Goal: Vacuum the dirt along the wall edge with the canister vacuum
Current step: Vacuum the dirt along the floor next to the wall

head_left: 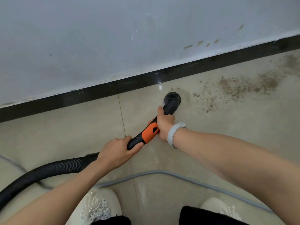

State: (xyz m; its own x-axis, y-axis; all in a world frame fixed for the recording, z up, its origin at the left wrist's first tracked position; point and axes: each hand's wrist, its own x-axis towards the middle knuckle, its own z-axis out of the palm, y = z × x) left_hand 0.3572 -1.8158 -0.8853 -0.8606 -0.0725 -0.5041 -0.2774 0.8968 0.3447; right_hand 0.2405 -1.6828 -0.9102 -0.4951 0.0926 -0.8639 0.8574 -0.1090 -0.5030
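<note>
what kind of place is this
Likely an indoor room or hallway, at its edge: a scuffed painted wall, a dark baseboard and glossy floor tiles strewn with dirt.

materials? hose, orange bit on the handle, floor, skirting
Hose: looks like black ribbed flexible plastic, matte; corrugations show.
Orange sleeve: smooth moulded plastic or rubber, can't tell which.
Floor: likely glazed ceramic tile, beige; grout line and glossy reflections.
Skirting: dark, polished, reflects light; tile or stone, unclear.
</note>
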